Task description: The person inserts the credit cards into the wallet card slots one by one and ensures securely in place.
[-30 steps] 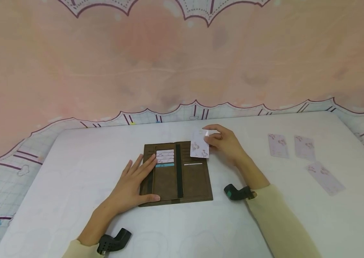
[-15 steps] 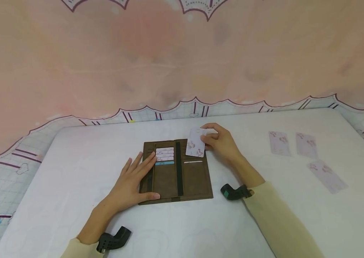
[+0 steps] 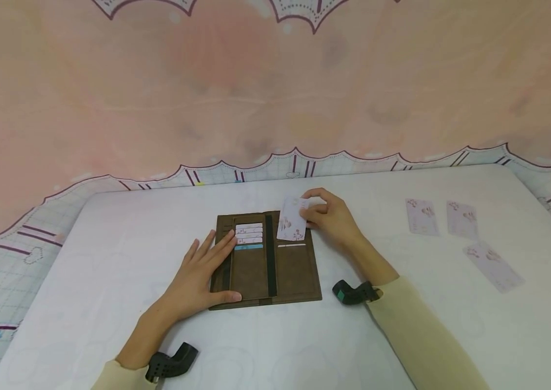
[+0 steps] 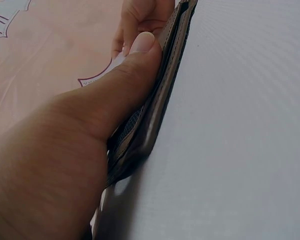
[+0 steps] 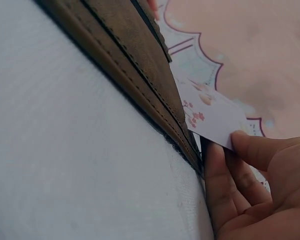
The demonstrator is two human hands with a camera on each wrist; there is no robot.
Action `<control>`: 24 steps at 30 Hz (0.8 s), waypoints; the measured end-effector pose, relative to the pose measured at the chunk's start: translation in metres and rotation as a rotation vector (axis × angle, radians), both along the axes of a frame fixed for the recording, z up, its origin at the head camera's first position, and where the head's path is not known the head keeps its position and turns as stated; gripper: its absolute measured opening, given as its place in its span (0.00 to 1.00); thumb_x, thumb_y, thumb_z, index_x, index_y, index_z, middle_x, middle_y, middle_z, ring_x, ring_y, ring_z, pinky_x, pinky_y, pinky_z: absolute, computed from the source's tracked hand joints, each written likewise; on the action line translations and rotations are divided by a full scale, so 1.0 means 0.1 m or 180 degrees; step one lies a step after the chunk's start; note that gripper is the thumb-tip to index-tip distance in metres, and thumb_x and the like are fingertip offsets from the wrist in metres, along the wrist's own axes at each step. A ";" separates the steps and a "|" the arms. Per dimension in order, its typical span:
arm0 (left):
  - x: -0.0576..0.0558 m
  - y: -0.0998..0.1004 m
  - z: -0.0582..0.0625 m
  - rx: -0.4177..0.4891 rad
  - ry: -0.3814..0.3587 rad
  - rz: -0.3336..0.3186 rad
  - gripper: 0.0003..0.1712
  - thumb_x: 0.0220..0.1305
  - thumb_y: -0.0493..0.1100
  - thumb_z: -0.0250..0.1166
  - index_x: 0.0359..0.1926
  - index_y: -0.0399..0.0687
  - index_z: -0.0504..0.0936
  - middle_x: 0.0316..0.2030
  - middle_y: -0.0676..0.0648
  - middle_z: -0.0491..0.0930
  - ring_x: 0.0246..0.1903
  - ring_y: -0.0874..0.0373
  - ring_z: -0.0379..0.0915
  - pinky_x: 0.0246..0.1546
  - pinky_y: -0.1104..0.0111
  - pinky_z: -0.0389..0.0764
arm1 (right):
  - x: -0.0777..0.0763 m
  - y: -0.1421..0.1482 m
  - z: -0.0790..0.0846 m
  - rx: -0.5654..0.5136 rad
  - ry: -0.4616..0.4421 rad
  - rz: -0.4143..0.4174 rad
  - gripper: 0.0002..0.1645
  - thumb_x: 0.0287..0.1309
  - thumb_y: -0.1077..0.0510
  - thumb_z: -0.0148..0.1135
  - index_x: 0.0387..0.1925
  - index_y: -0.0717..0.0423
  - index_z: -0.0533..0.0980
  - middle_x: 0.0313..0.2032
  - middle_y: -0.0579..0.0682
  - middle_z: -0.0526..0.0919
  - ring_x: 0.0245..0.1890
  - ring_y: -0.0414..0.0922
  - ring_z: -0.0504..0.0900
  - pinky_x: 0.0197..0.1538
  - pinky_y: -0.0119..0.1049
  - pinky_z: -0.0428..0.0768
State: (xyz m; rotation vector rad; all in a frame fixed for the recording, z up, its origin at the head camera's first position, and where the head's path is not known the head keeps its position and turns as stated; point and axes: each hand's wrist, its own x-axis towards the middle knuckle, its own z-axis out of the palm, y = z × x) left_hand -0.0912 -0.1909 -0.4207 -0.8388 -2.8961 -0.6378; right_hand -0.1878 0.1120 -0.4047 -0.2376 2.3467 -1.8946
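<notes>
Pinching the card [image 3: 292, 221], the right hand [image 3: 331, 218] just nudged it left, so it looks better lined up with the wallet [image 3: 297, 277] under the left hand [image 3: 200, 275], fingers spread.

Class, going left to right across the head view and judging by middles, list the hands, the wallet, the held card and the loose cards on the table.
Left hand, open brown wallet, held flower-print card, right hand, first loose card, second loose card, slanted third loose card.
</notes>
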 end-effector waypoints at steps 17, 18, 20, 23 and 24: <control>-0.01 0.00 0.00 -0.0001 -0.0021 0.0000 0.62 0.45 0.69 0.70 0.75 0.51 0.52 0.74 0.51 0.48 0.73 0.44 0.33 0.68 0.46 0.33 | 0.02 -0.02 -0.01 0.0614 0.0420 0.0080 0.21 0.60 0.60 0.64 0.56 0.51 0.77 0.27 0.51 0.83 0.22 0.45 0.75 0.29 0.34 0.76; -0.01 0.00 0.00 0.0001 -0.0025 0.0002 0.62 0.45 0.69 0.70 0.75 0.51 0.52 0.74 0.51 0.48 0.73 0.44 0.33 0.68 0.46 0.33 | 0.02 -0.02 0.00 0.0630 0.0431 0.0074 0.20 0.60 0.60 0.64 0.55 0.50 0.78 0.28 0.51 0.83 0.21 0.45 0.75 0.28 0.35 0.76; -0.01 0.00 0.00 0.0003 -0.0031 0.0006 0.62 0.45 0.69 0.70 0.75 0.52 0.52 0.74 0.51 0.48 0.73 0.45 0.33 0.68 0.46 0.33 | 0.02 -0.02 -0.01 0.0658 0.0449 0.0069 0.20 0.60 0.60 0.64 0.55 0.51 0.78 0.29 0.51 0.82 0.20 0.45 0.74 0.27 0.35 0.76; -0.01 0.00 0.00 -0.0001 -0.0029 0.0012 0.61 0.46 0.69 0.70 0.75 0.52 0.52 0.74 0.51 0.48 0.73 0.44 0.33 0.68 0.45 0.33 | 0.02 -0.02 -0.02 0.0685 0.0451 0.0072 0.20 0.60 0.60 0.64 0.55 0.51 0.78 0.31 0.52 0.81 0.20 0.44 0.74 0.26 0.34 0.77; -0.01 0.00 0.00 -0.0004 -0.0031 0.0012 0.61 0.46 0.69 0.69 0.75 0.52 0.52 0.74 0.51 0.48 0.73 0.44 0.33 0.68 0.45 0.33 | 0.02 -0.02 -0.02 0.0693 0.0445 0.0074 0.20 0.60 0.60 0.64 0.55 0.51 0.78 0.31 0.52 0.81 0.20 0.44 0.74 0.26 0.34 0.77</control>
